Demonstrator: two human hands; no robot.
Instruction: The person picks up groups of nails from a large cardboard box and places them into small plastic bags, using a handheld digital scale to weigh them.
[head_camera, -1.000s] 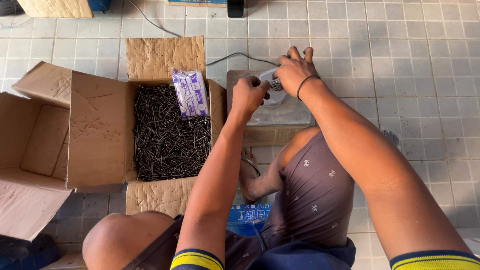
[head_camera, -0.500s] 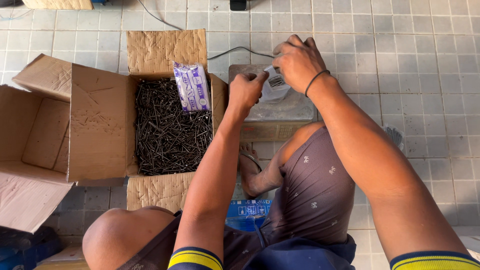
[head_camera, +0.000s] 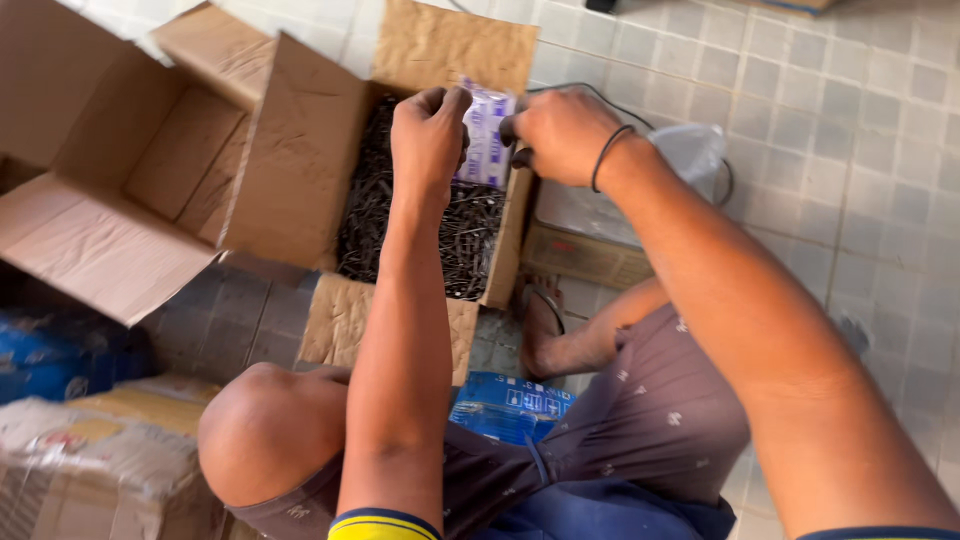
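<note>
Both hands meet over the open brown cardboard box (head_camera: 300, 160) full of dark metal nails (head_camera: 460, 235). The left hand (head_camera: 430, 135) is curled closed, pinching the left edge of a small clear plastic packet with purple print (head_camera: 487, 140). The right hand (head_camera: 560, 130), at 3 o'clock of the packet, grips its right edge. At 9 o'clock lies a second, empty cardboard box (head_camera: 100, 200) on the grey tiled floor (head_camera: 860, 150).
</note>
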